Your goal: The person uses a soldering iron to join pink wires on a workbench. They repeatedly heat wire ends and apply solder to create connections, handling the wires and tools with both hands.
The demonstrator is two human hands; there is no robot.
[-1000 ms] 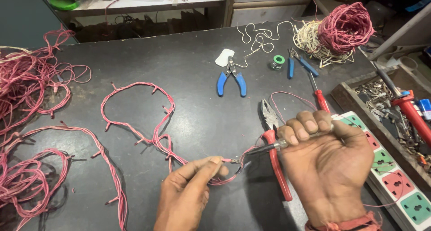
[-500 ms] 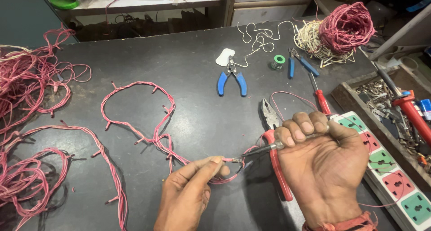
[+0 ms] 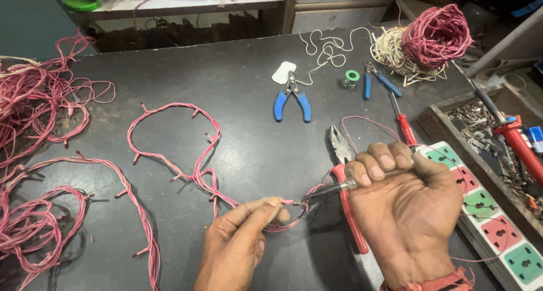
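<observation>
My left hand (image 3: 237,240) pinches a pink twisted wire string (image 3: 199,178) between thumb and forefinger at the near middle of the dark table. My right hand (image 3: 407,200) is a fist around the handle of a soldering iron. The iron's thin metal tip (image 3: 325,192) points left and meets the wire end just beyond my left fingertips. The wire string loops away to the left across the table, with short stubs sticking out along it. Most of the iron's handle is hidden inside my fist.
Red-handled pliers (image 3: 348,212) lie under the iron. Farther back are blue-handled pliers (image 3: 291,101), a green solder spool (image 3: 350,79), a red screwdriver (image 3: 404,127) and a pink wire coil (image 3: 438,33). A white power strip (image 3: 498,223) and a parts tray (image 3: 481,127) lie right. Pink wire piles (image 3: 34,110) fill the left.
</observation>
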